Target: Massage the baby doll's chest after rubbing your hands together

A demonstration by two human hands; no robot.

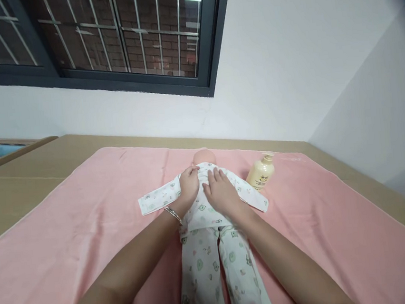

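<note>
head view is showing a baby doll (pixel 203 157) lying on its back at the middle of the frame, head toward the wall, dressed in a white printed romper (pixel 211 246) whose legs are running down to the lower edge. both hands are resting on the doll's chest just below the chin. the left hand (pixel 188 184), wearing a thin bracelet (pixel 173 215) at the wrist, is curling its fingers onto the cloth at the collar; whether its grip is pinching the fabric or only pressing on it cannot be told. the right hand (pixel 220 191) is lying flat just beside it, fingers spread and pressing on the cloth, gripping nothing. the romper's sleeves are stretching out to either side on a pink towel (pixel 71 241) covering a tan bed surface (pixel 20 188). a cream pump bottle (pixel 261 174) is standing right of centre, near the doll's sleeve but apart from it. a barred window (pixel 115 31) is filling the upper left.

judging by the hand placement, the step in hand looks like smoothing or closing the garment at the neckline; any further handling there is calling for small fingertip work at the collar while the other palm steadies the chest.
</note>
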